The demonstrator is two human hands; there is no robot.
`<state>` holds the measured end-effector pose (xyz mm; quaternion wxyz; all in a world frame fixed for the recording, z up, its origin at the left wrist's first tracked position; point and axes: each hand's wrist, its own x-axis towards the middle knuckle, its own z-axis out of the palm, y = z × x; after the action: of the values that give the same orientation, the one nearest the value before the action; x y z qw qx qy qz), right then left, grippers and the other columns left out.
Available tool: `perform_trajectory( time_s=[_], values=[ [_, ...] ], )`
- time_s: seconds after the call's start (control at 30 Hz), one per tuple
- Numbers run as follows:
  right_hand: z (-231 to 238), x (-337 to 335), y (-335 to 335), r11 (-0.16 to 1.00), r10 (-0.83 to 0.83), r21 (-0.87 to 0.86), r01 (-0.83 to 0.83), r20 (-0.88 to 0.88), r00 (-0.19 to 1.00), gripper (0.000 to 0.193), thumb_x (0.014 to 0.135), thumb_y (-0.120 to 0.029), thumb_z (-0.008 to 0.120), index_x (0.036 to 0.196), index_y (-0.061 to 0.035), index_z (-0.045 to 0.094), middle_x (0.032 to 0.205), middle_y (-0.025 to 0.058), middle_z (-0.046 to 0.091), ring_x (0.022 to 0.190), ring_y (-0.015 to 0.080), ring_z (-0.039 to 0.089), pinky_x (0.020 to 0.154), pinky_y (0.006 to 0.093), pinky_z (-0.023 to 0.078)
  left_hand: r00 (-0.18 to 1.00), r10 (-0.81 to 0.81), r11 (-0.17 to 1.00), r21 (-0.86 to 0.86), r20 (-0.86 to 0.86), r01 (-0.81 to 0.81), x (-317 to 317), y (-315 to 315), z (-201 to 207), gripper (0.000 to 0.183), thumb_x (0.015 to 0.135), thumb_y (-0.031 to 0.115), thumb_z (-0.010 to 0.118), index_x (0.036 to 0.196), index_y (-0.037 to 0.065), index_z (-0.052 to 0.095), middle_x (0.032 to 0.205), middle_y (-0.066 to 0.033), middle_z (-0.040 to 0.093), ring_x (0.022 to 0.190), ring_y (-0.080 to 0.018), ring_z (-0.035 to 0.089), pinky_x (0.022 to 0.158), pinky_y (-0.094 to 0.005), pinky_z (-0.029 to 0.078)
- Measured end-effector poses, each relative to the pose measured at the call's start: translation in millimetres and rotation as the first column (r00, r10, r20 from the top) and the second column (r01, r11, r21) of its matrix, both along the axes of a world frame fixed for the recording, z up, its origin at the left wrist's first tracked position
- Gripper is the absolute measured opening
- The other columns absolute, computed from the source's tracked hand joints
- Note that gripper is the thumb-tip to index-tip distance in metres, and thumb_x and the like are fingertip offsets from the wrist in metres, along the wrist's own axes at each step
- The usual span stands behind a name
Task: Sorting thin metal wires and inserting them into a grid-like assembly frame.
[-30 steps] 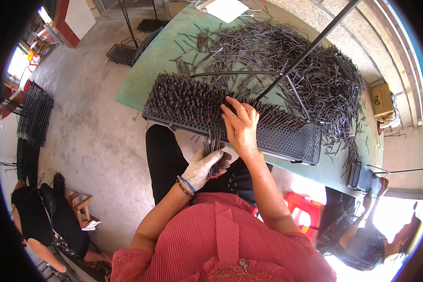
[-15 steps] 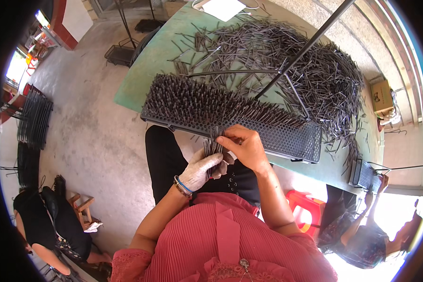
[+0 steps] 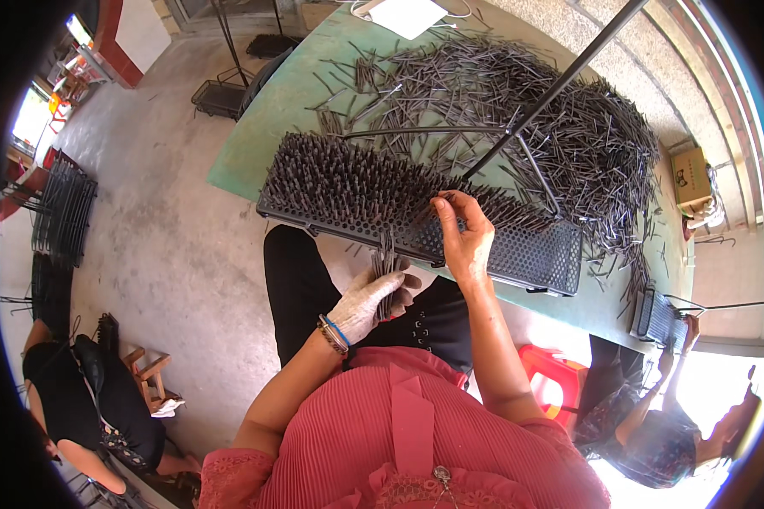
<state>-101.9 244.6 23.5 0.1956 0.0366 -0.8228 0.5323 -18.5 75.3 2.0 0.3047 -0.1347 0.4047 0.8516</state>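
Perforated tray: the long black tray (image 3: 526,258) lies aslant along the near side of the desk (image 3: 244,165), before the person's lap.
Standing rods: short dark rods (image 3: 335,180) crowd its left part and run along the far side; bare holes show toward the right end.
Bundle: a sheaf of loose rods (image 3: 385,256) points upward just in front of the tray.
Left hand: gloved in pale cloth, the left hand (image 3: 369,299) is closed around that sheaf.
Right hand: bare, the right hand (image 3: 467,237) is over the tray's middle, thumb and fingers bent narrow; whether they pinch a rod, I cannot tell.
Black bar: a bar (image 3: 573,75) slants up behind the tray, with thinner struts.
Heap: many loose rods (image 3: 581,153) spread beyond.
Right end of desk: a co-worker's hand (image 3: 693,329) is at a smaller-looking tray (image 3: 654,318).
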Motion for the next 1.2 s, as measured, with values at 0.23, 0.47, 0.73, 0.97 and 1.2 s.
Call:
perform_trajectory(
  time_s=[0.23, 0.47, 0.73, 0.97, 1.2],
  values=[
    [-9.2, -0.5, 5.3, 0.995, 0.075, 0.074, -0.069, -0.076, 0.994, 0.013, 0.092, -0.009, 0.067, 0.101, 0.0000, 0.065, 0.090, 0.0078, 0.072, 0.082, 0.0126, 0.067, 0.076, 0.0256, 0.052, 0.999, -0.024, 1.000, -0.004, 0.023, 0.024, 0.2, -2.1, 7.2, 0.032, 0.099, 0.020, 0.053, 0.125, 0.000, 0.052, 0.101, -0.0115, 0.067, 0.076, -0.0103, 0.062, 0.065, -0.0238, 0.052],
    [-5.2, -3.0, 6.4, 0.979, 0.139, 0.173, -0.109, -0.172, 0.975, 0.010, 0.087, -0.007, 0.070, 0.097, -0.0035, 0.067, 0.093, 0.0058, 0.071, 0.083, 0.0190, 0.065, 0.079, 0.0304, 0.049, 0.999, -0.041, 0.999, -0.010, 0.034, 0.042, 0.3, -5.5, -3.2, 0.032, 0.099, 0.022, 0.053, 0.125, 0.002, 0.052, 0.098, -0.0097, 0.067, 0.071, -0.0091, 0.061, 0.061, -0.0231, 0.051],
    [-9.2, 0.1, 7.8, 0.936, 0.240, 0.307, -0.171, -0.202, 0.950, 0.018, 0.083, -0.008, 0.073, 0.100, -0.0066, 0.069, 0.095, 0.0049, 0.070, 0.086, 0.0233, 0.061, 0.081, 0.0334, 0.045, 1.000, 0.004, 1.000, -0.027, 0.000, -0.004, 0.2, -3.9, -9.3, 0.029, 0.099, 0.025, 0.056, 0.120, 0.006, 0.055, 0.094, -0.0066, 0.066, 0.071, -0.0098, 0.063, 0.060, -0.0214, 0.051],
    [-8.6, 2.8, 0.2, 0.952, 0.224, 0.256, -0.165, -0.223, 0.949, 0.027, 0.081, -0.004, 0.073, 0.108, -0.0060, 0.068, 0.099, 0.0082, 0.071, 0.089, 0.0250, 0.065, 0.082, 0.0343, 0.050, 0.998, -0.065, 0.994, -0.092, -0.020, 0.063, -1.2, -7.2, -0.3, 0.029, 0.098, 0.025, 0.054, 0.119, 0.005, 0.056, 0.091, -0.0053, 0.066, 0.066, -0.0093, 0.062, 0.053, -0.0217, 0.048],
    [-14.5, 8.8, -0.3, 0.947, 0.182, 0.310, -0.089, -0.286, 0.941, 0.024, 0.080, -0.001, 0.073, 0.103, -0.0040, 0.070, 0.099, 0.0096, 0.069, 0.086, 0.0261, 0.064, 0.077, 0.0341, 0.051, 0.998, -0.064, 0.996, -0.063, -0.016, 0.063, 0.2, -6.4, -2.4, 0.028, 0.098, 0.025, 0.056, 0.118, 0.006, 0.057, 0.091, -0.0039, 0.065, 0.065, -0.0059, 0.059, 0.054, -0.0196, 0.046]
  ],
)
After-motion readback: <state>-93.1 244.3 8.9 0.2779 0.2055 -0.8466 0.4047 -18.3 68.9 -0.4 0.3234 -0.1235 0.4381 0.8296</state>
